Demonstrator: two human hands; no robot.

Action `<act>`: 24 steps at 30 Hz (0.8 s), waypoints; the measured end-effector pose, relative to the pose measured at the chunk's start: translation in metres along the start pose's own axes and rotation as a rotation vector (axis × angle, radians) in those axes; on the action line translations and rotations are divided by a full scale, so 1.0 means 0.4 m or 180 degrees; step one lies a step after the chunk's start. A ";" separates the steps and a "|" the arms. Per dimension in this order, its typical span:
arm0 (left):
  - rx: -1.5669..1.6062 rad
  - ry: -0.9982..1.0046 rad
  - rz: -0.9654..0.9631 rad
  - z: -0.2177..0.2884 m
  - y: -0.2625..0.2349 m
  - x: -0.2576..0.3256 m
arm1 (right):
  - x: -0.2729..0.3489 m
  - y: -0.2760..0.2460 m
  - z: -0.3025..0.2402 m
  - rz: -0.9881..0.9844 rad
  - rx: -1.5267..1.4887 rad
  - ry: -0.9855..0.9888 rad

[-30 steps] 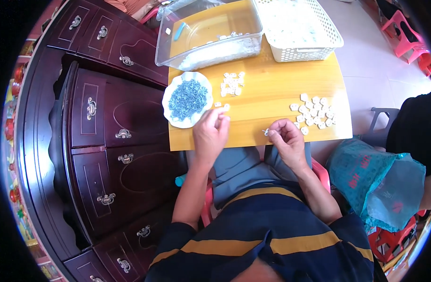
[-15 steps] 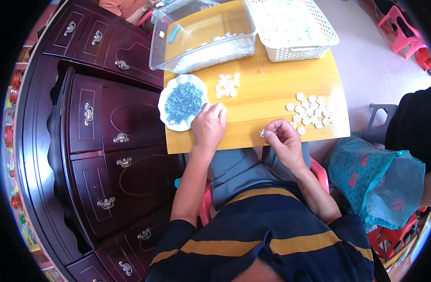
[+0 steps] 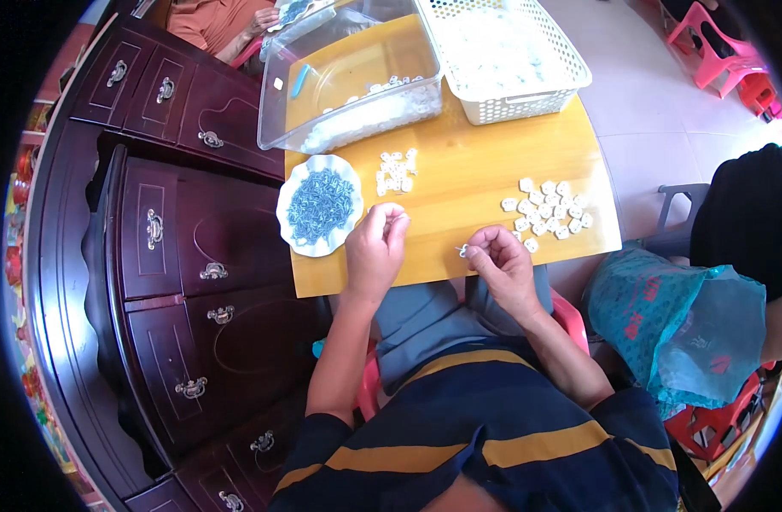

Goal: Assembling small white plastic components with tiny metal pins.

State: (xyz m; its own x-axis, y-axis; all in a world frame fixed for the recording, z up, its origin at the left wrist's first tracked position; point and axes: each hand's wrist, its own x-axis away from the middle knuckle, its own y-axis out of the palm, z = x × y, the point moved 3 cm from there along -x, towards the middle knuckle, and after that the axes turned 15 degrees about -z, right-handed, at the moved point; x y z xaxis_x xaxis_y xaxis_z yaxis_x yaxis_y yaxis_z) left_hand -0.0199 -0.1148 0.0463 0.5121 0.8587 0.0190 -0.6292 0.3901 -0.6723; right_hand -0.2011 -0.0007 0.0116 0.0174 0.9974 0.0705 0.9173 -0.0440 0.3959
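Observation:
My left hand (image 3: 375, 254) is closed in a pinch beside a white scalloped dish (image 3: 351, 238); what its fingertips hold is too small to make out. Many small dark blue-grey pins or screws (image 3: 322, 207) fill that dish. Over the table's near edge, my right hand (image 3: 505, 266) pinches a small white plastic piece (image 3: 462, 251) with a thin pin sticking out. Past my left fingertips lies a cluster of small white pieces (image 3: 396, 174). A second group of white pieces (image 3: 546, 210) is spread out beyond my right hand.
A clear plastic bin (image 3: 357, 119), partly filled with white pieces, and a white perforated basket (image 3: 519, 107) stand on the yellow table (image 3: 459, 162). Dark wooden drawers (image 3: 229, 213) border the left side. A teal bag (image 3: 630, 311) sits at right. Another person's hand (image 3: 261, 20) shows far left.
The whole view has shifted slightly, moving the table down and left in the picture. My left hand has turned a little, showing its pinched fingertips. My right hand keeps its hold.

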 end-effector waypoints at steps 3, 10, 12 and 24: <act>0.0577 0.0132 -0.0004 0.021 0.001 0.013 | -0.002 -0.003 -0.006 0.0005 0.0039 -0.0021; 0.2269 -0.0113 -0.0468 0.042 0.050 0.053 | -0.004 -0.003 -0.015 0.0023 0.0007 -0.0004; 0.2685 -0.0207 -0.0443 0.041 0.060 0.056 | -0.001 -0.003 -0.016 0.0013 0.0036 -0.0004; 0.2415 -0.0096 -0.0704 0.048 0.066 0.060 | 0.006 0.005 -0.011 0.0011 0.0140 0.0085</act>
State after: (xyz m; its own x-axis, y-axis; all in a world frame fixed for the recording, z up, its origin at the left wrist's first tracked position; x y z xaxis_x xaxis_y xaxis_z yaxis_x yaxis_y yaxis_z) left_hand -0.0354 -0.0777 0.0432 0.6625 0.7393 0.1206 -0.7472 0.6635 0.0375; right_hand -0.2009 0.0013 0.0167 0.0106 0.9953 0.0965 0.9338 -0.0443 0.3551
